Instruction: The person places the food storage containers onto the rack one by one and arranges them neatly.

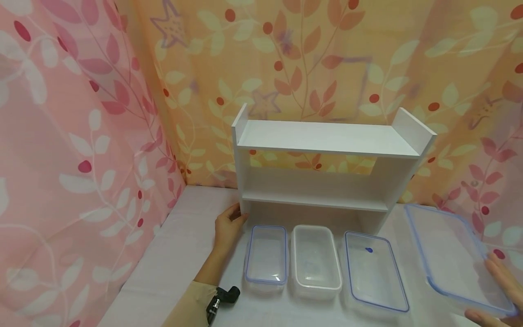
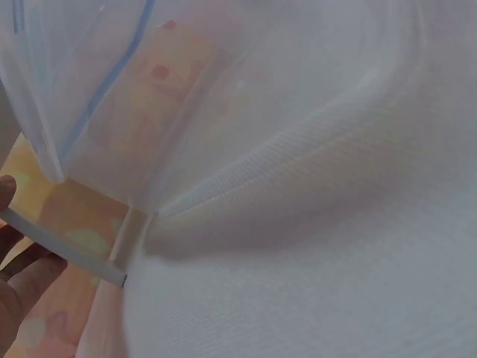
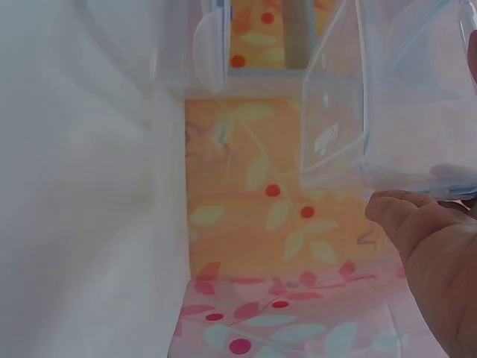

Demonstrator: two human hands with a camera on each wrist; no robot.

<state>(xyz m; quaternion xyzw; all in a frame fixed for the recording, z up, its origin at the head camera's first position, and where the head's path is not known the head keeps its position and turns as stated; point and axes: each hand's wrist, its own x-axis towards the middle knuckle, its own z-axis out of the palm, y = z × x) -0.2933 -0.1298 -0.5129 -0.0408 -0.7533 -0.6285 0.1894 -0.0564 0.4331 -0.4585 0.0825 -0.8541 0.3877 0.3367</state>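
Note:
A white shelf unit (image 1: 323,181) stands against the back curtain. My left hand (image 1: 227,229) grips the low front edge of its left side panel; the left wrist view shows fingers (image 2: 36,287) and thumb on either side of the white panel (image 2: 71,250). At the far right, my right hand (image 1: 500,290) holds the near right end of a large clear plastic container (image 1: 457,259) with a blue rim. In the right wrist view that container (image 3: 335,142) hangs apart from the white tabletop, with my right hand (image 3: 432,246) against it.
In front of the shelf stand a blue-rimmed clear container (image 1: 266,254), a frosted container (image 1: 316,261) and a blue-rimmed one with a blue mark (image 1: 376,272). White cloth (image 1: 163,259) covers the table. Patterned curtains (image 1: 102,136) enclose the left and back.

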